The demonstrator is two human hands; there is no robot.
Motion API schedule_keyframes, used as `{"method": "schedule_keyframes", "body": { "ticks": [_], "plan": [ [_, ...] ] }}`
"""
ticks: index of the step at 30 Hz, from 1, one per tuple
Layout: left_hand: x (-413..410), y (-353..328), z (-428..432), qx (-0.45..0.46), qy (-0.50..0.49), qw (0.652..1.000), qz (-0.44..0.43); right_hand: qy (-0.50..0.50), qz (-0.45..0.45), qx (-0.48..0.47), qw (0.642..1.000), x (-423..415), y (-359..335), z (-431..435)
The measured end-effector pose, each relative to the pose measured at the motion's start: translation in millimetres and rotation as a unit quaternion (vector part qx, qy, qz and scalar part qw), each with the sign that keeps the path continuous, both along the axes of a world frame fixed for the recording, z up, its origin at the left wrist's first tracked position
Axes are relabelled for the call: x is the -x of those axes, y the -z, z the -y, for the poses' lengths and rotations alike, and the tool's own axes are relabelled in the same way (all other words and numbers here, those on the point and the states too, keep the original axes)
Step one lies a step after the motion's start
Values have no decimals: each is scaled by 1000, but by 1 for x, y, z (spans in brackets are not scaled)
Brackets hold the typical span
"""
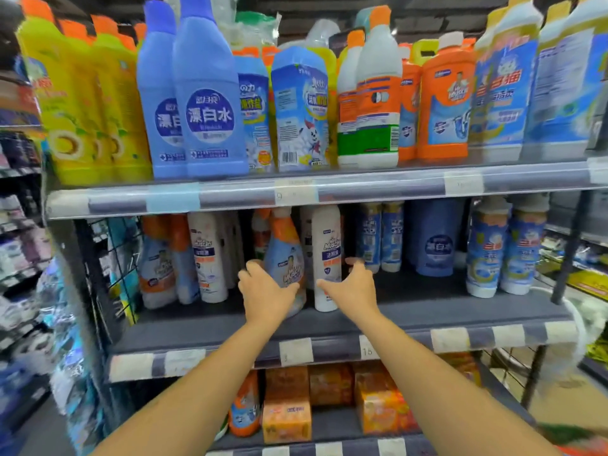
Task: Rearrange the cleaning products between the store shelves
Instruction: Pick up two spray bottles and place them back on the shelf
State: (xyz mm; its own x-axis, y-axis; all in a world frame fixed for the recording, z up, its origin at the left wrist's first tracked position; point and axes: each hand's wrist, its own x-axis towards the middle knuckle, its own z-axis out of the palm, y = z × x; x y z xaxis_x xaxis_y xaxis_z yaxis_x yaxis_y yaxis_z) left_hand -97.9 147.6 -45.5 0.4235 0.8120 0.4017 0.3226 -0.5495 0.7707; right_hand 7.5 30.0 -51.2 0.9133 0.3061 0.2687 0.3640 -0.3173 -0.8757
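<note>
Head view: left hand (267, 292), right hand (353, 288), fingers apart, near tapered (glossy) spray bottle (285, 255).

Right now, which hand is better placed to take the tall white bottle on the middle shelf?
Right. The right hand is spread open beside the white bottle, thumb by its front; the left hand sits in front of the orange spray bottle.

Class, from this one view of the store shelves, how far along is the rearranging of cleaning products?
Done: nothing shows as moved yet. In hand: the left hand spreads around the orange-and-blue trigger spray bottle, the right hand around the tall white plastic bottle; both bottles stand on the grey middle shelf. Left: gripping, lifting and placing them on another shelf.
</note>
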Motion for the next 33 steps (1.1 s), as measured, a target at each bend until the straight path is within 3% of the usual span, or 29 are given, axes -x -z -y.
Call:
{"method": "schedule_keyframes", "body": {
  "ticks": [6, 18, 25, 33],
  "plan": [
    [-16, 9, -16, 58, 50, 997, 3, -43, -19, -26, 999, -23, 4, -19],
    [-32, 18, -11, 138, -24, 986, 87, -85, -26, -16, 996, -43, 20, -37],
    [-22, 17, -11, 124, 3, 989, 82, -76, 4, -7, 997, -48, 29, -34],
    [8, 16, -28, 217, 52, 968, 113, -67, 30, -7, 997, -29, 20, -25]
  ]
}}
